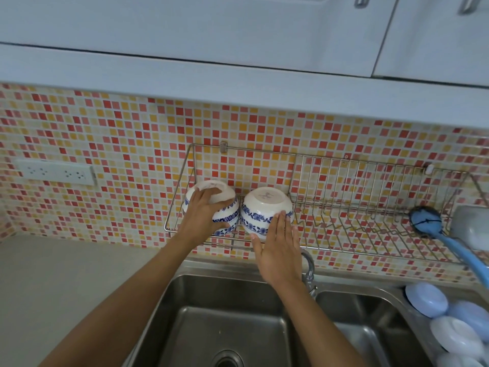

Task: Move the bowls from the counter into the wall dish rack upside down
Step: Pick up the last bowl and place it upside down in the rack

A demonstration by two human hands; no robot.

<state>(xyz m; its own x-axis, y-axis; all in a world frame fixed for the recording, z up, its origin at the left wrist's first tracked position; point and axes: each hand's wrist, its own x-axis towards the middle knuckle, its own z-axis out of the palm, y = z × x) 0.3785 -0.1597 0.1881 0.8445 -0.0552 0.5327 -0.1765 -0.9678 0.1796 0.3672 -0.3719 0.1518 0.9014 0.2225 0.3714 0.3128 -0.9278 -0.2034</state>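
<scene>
My left hand [205, 213] grips the upturned left bowl [225, 205] over its base; right hand [279, 247] flat, open against the right bowl [266, 207]. Glazed, slippery, breakable, I reckon.

The two upturned bowls [267, 210] look like glossy glazed ceramic. The wall rack [370, 207] is thin shiny metal wire. The sink [227, 313] is brushed steel. Small glossy tiles [132, 144] cover the wall; the table [66, 274] looks matt and smooth.
</scene>
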